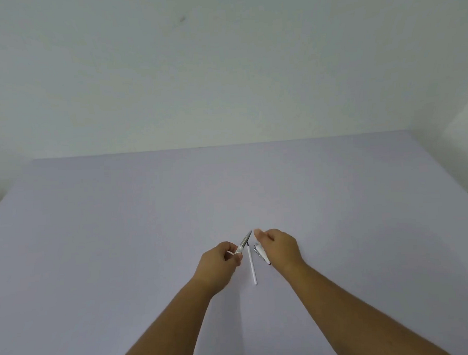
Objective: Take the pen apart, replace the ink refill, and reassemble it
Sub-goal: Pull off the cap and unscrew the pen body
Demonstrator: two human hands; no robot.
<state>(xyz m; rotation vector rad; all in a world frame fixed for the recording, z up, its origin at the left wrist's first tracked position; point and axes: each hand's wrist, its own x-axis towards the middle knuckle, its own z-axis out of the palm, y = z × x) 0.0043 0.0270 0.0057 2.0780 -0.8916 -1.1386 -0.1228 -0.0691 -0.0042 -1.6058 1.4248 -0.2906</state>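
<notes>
My left hand (220,260) pinches the pen's front section (244,244), a grey and white tapered piece whose tip points up and to the right. A thin white ink refill (251,266) lies on the table between my hands, its dark tip at the far end. The pen's rear barrel (262,254), white with a clip, lies just right of the refill, partly under my right hand (280,247). My right hand hovers with thumb and fingertips pinched near the front section's tip; I cannot tell whether something small is between them.
The work surface is a pale lavender table (122,237) with a plain light wall (221,69) behind its far edge. My two forearms enter from the bottom of the view.
</notes>
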